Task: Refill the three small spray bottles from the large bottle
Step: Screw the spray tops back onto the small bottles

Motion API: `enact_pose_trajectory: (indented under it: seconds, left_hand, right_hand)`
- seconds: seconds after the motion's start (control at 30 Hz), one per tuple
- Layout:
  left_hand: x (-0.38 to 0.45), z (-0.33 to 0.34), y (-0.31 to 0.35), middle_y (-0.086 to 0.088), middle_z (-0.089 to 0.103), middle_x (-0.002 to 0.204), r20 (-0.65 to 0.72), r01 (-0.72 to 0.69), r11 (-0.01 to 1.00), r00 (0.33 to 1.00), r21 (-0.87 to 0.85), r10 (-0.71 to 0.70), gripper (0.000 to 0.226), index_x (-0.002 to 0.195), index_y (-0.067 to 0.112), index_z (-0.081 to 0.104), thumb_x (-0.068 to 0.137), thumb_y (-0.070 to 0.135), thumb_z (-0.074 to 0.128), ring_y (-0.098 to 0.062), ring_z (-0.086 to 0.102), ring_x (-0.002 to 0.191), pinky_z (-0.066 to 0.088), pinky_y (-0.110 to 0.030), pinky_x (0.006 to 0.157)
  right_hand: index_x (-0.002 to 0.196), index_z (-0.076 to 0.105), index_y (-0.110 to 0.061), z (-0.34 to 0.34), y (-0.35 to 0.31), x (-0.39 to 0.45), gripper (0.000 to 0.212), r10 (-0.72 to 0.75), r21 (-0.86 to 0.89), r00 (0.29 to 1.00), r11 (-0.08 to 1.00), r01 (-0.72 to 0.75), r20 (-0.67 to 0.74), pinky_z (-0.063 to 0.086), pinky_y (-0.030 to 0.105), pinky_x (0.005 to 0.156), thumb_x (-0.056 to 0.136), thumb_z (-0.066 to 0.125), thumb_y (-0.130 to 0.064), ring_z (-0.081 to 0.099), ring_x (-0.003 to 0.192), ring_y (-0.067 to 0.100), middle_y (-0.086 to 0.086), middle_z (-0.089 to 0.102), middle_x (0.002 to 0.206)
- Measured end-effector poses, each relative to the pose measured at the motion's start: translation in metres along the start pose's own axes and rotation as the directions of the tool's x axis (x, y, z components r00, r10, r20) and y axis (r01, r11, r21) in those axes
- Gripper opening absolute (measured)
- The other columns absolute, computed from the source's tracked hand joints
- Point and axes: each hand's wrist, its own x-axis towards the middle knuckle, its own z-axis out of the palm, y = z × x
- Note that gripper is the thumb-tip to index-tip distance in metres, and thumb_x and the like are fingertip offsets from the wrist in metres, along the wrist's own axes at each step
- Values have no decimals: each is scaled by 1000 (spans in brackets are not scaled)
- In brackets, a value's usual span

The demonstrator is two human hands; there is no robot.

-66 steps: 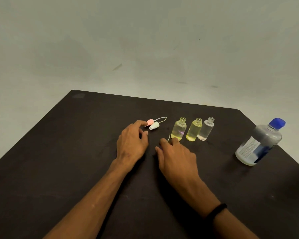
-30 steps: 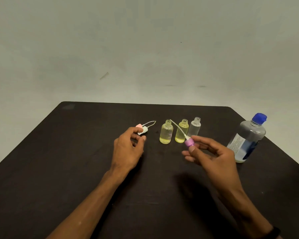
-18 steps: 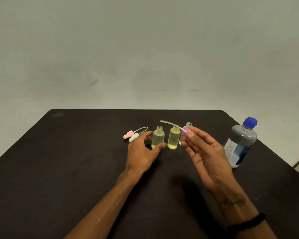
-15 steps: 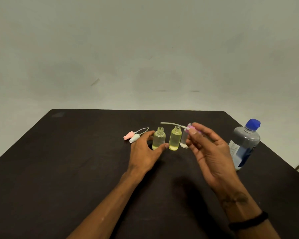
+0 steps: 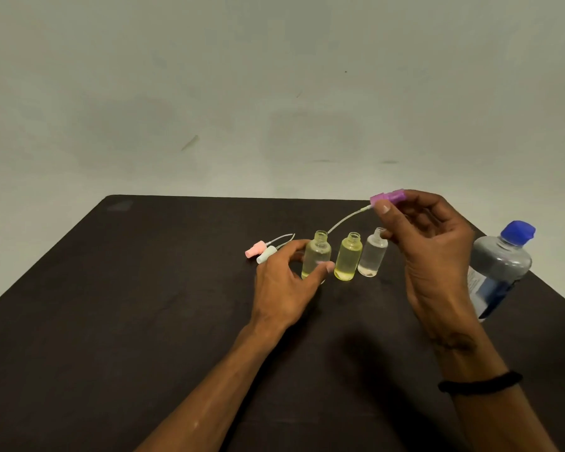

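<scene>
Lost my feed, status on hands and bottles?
Left hand grips leftmost small bottle. Right hand pinches purple spray head. Large bottle capped. Nothing blocking.

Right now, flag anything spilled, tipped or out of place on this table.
Nothing spilled or tipped. All three small bottles stand upright, uncapped. Two spray tops lie loose left of them; the right hand holds the purple spray top. The large bottle stays capped.

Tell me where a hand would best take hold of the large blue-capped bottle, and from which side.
Probably the clear shoulder of the large bottle, just under its blue cap, wrapped from its near left side. That is where the body narrows, it stands upright at the table's right edge, and the right hand, now holding the purple spray head, is next to it.
</scene>
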Motion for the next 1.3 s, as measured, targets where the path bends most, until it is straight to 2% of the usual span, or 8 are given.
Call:
enact_pose_trajectory:
  seconds: [0.1, 0.23, 0.37, 0.6, 0.8, 1.03, 1.2, 1.3]
  left_hand:
    - [-5, -1, 4, 21, 74, 98, -7, -36, 999, 999, -7, 36, 43, 119, 34, 73, 81, 46, 87, -8, 69, 78, 59, -22, 69]
    - [-15, -5, 10, 25, 73, 98, 24, -110, 994, 994, -9, 110, 42, 119, 33, 73, 81, 42, 89, 1, 69, 95, 56, -14, 78]
    - [-17, -5, 11, 21, 75, 98, 40, -118, 992, 992, -47, 119, 42, 119, 32, 73, 80, 40, 89, -1, 70, 93, 59, -17, 77]
    - [-17, -3, 12, 15, 77, 114, 98, -154, 984, 982, -85, 162, 48, 130, 25, 71, 86, 38, 85, -1, 72, 102, 61, -23, 86]
    - [-17, -4, 10, 11, 76, 116, 185, -118, 978, 971, -175, 150, 44, 136, 26, 67, 94, 35, 78, -12, 73, 106, 64, -37, 85]
    - [-18, 0, 11, 6, 76, 123, 270, -56, 953, 953, -297, 140, 40, 138, 27, 65, 99, 36, 70, -18, 72, 115, 61, -50, 95]
    - [-18, 3, 10, 2, 75, 125, 299, 1, 919, 946, -394, 127, 37, 137, 20, 66, 101, 25, 68, -18, 71, 119, 60, -45, 100]
    - [-18, 3, 9, -3, 75, 128, 343, 56, 888, 932, -457, 118, 38, 138, 13, 64, 100, 18, 68, -20, 71, 121, 59, -39, 101]
  right_hand:
    - [114, 73, -10, -2, 0, -4, 35, -48, -46, 998, 998, 46, -31, 62, 43, 84, 84, 85, -21, 76, 105, 23, 6, 80, 109]
    - [108, 74, -19, -3, -2, -7, 26, -91, -69, 995, 994, 87, -43, 62, 52, 90, 85, 85, -19, 76, 104, 22, 2, 80, 107]
    - [107, 75, -17, -4, -1, -7, 25, -100, -90, 995, 991, 97, -19, 61, 55, 92, 85, 86, -20, 77, 101, 23, 3, 81, 105]
    - [105, 77, -18, -2, 4, -11, 25, -2, -181, 991, 983, 26, 133, 65, 39, 81, 83, 87, -22, 78, 94, 19, 0, 81, 98]
    - [109, 77, -9, -2, 10, -13, 27, 148, -45, 972, 989, -143, 180, 58, 19, 71, 83, 82, -14, 79, 91, 16, 5, 82, 98]
    - [114, 77, -8, -5, 17, -10, 30, 253, -51, 939, 967, -248, 233, 59, 30, 75, 85, 80, -16, 77, 93, 21, 10, 81, 103]
    - [117, 76, -8, -6, 17, -10, 39, 284, -77, 923, 959, -274, 260, 60, 27, 77, 81, 81, -21, 78, 98, 21, 7, 81, 107]
    - [119, 76, -11, -4, 17, -11, 43, 313, -113, 914, 949, -293, 259, 63, 37, 87, 79, 83, -24, 78, 103, 22, 5, 80, 110]
